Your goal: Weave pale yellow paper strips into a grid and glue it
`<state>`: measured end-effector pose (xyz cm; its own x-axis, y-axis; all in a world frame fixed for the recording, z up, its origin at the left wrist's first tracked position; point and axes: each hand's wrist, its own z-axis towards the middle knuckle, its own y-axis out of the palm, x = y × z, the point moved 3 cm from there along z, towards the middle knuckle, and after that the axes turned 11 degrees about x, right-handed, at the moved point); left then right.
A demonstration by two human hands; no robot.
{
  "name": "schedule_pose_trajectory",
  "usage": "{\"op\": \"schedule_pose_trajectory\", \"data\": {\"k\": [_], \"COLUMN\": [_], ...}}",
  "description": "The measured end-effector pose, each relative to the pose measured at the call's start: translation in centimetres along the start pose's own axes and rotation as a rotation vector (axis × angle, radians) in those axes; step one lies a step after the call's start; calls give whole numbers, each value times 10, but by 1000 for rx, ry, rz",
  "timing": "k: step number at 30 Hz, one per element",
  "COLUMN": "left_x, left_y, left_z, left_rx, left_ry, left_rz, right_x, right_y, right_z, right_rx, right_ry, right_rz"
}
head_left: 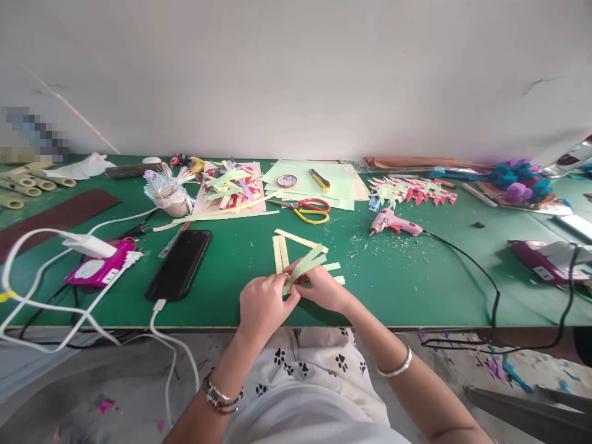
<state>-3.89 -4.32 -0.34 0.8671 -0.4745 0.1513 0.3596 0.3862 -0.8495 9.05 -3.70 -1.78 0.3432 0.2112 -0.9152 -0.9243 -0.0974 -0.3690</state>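
Note:
Pale green paper strips (309, 261) are pinched between my two hands, just above the green table near its front edge. My left hand (266, 302) grips them from the left, fingers closed. From the right, my right hand (326, 290) holds the same strips, its thumb and finger pressed together; the fingertips partly hide how the strips cross. Loose pale yellow strips (280, 253) lie flat just behind my hands, and another strip (300, 240) slants beyond them. More strip ends (333, 267) stick out past my right hand.
Scissors (312, 211), a box cutter (320, 179) and pale green paper sheets (342, 185) lie behind. A pink glue gun (395, 222) with a black cord is to the right. At left are a black phone (179, 265) and a purple power strip (102, 264) with white cables.

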Motion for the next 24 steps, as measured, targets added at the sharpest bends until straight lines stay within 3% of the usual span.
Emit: {"op": "schedule_pose_trajectory", "data": {"k": [8,13,21,24], "left_x": [0,5,4,2], "left_y": [1,-1,2,3], "left_z": [-2,3,6,5], "left_rx": [5,11,14,-1], "left_ry": [-12,-13,3,-1], "left_rz": [44,94,153,154], "right_x": [5,-3,-8,-4], "right_y": [-10,-12,-19,-28], "right_z": [-2,-2,-7,-15], "right_rx": [41,26,-7,28], "right_ry": [79,33,-74,-102], "right_rz": [60,68,-66,-248]}}
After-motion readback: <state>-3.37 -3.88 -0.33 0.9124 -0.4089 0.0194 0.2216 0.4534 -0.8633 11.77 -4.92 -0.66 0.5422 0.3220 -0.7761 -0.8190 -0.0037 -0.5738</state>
